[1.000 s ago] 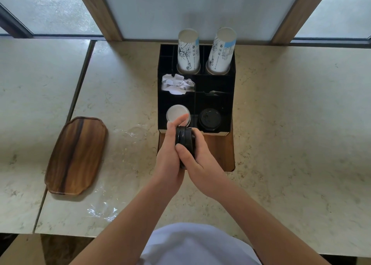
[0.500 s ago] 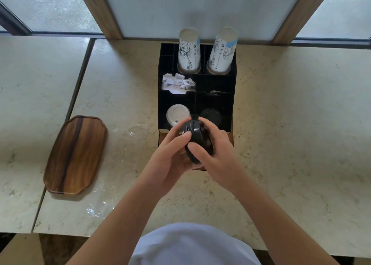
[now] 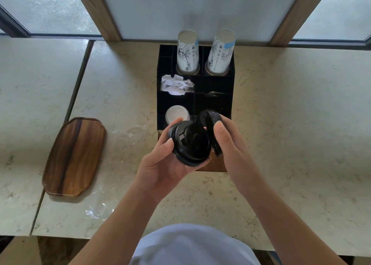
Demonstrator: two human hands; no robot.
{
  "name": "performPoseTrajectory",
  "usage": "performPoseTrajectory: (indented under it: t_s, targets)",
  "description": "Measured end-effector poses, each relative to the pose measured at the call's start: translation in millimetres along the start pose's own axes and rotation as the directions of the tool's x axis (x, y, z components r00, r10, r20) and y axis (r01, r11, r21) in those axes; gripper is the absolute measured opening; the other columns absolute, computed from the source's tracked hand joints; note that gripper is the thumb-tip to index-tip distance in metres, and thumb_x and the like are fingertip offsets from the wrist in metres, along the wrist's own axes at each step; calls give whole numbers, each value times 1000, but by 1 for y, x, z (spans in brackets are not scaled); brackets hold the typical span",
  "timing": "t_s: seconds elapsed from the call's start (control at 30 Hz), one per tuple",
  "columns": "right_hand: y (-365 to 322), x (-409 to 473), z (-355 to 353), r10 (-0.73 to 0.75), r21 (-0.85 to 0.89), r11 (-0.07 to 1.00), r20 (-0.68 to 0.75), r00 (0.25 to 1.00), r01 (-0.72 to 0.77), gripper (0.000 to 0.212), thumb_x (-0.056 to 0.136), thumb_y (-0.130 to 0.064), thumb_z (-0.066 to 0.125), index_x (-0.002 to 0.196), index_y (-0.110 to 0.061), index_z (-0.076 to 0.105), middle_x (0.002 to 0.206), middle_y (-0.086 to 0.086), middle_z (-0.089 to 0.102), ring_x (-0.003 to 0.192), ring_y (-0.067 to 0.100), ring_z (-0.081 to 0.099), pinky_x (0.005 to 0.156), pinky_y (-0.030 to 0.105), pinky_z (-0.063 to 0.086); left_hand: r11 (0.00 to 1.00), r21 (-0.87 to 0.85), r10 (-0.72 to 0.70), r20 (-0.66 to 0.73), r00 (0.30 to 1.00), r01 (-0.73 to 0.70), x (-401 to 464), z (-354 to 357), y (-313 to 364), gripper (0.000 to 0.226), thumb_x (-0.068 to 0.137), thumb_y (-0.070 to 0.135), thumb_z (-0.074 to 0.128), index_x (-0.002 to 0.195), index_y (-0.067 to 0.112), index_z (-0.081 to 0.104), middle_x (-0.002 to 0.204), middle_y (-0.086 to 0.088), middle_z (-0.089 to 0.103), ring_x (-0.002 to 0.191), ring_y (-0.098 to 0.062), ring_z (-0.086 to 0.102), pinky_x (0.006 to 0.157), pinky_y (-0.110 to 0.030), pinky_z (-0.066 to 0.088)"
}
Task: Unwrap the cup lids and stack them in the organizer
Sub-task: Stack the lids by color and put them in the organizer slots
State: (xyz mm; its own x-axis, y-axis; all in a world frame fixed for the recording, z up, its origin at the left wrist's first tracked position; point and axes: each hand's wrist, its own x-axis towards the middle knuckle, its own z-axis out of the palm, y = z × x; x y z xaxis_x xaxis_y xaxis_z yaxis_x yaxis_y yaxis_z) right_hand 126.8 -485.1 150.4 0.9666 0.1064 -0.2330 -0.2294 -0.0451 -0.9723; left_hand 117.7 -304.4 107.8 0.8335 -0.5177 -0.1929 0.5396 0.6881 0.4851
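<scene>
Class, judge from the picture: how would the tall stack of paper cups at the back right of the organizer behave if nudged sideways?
The right cup stack already leans, so it would probably tip easily. Being paper, it is likely light. Only its base sits in the organizer, giving little support.

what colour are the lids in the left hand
Black, glossy: the stack of lids gripped by the left hand, clearest in the head view.

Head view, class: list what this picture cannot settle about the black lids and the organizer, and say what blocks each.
- How many black lids the left hand holds: the stack is seen end-on.
- What lies in the front right compartment of the organizer: the right hand and its black lid cover it.
- How deep the white lids stack: only the top shows.
- The wooden base under the organizer: both hands hide most.
</scene>
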Motion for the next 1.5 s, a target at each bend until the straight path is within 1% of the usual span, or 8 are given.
performPoseTrajectory:
  t_s: [0.07,0.13,0.27,0.4,0.73,1.0,1.2,1.5]
  targets:
    - [2,-1,2,1,-113,994,2,1000,-1,66,92,-62,55,148,-28,48,128,-11,65,120,5,62,99,28,52,1000,-22,-2,3,1000,2,2,0,0,60,100,18,60,153,20,31,164,-23,25,149,-47,26,119,-70,18]
    - [5,-2,4,-20,-307,952,1,1000,19,79,82,-71,55,152,-38,40,137,-17,56,130,8,52,109,38,46,998,-57,8,18,1000,-7,3,0,-1,55,104,17,54,153,18,29,164,-26,24,148,-47,28,117,-66,28]
    - [8,-3,9,-123,-501,856,43,992,127,95,73,-87,53,154,-43,32,135,-26,47,130,3,41,106,23,35,995,-95,-14,-32,999,11,3,-1,-3,55,106,23,51,156,13,29,155,-21,43,142,-41,43,107,-55,44]
    - [5,0,8,-136,-512,844,83,987,159,100,69,-92,52,153,-38,38,139,-28,47,132,0,39,103,15,31,998,-51,-42,-54,998,39,3,-3,-4,59,107,31,51,156,8,29,151,-20,48,138,-38,48,107,-51,47]
    - [0,3,-2,-78,-426,885,266,961,190,87,79,-65,70,154,-31,41,144,-23,49,138,8,41,113,39,43,996,-44,-79,-89,993,75,0,-3,-5,67,98,46,63,152,11,42,153,-22,47,141,-43,44,109,-52,48]
    - [2,1,-7,-103,-261,948,286,953,181,77,82,-45,77,151,-32,45,141,-19,55,135,12,52,108,40,49,991,-63,-119,-56,991,115,0,-1,-3,61,104,43,52,153,9,39,153,-23,47,141,-43,45,102,-51,51]
    - [2,7,-16,-70,-301,928,437,897,219,75,87,-40,75,153,-32,39,145,-17,49,139,11,46,111,38,47,984,-84,-163,-84,983,156,-2,-5,-4,69,95,58,61,146,13,52,148,-22,54,136,-45,51,97,-50,55]
    - [10,16,-33,-6,-226,960,578,816,167,77,90,-35,73,157,-30,35,152,-8,45,145,20,42,116,49,42,928,-240,-310,-72,948,285,2,-2,-6,80,80,57,79,140,8,59,144,-26,56,119,-42,65,82,-51,63]
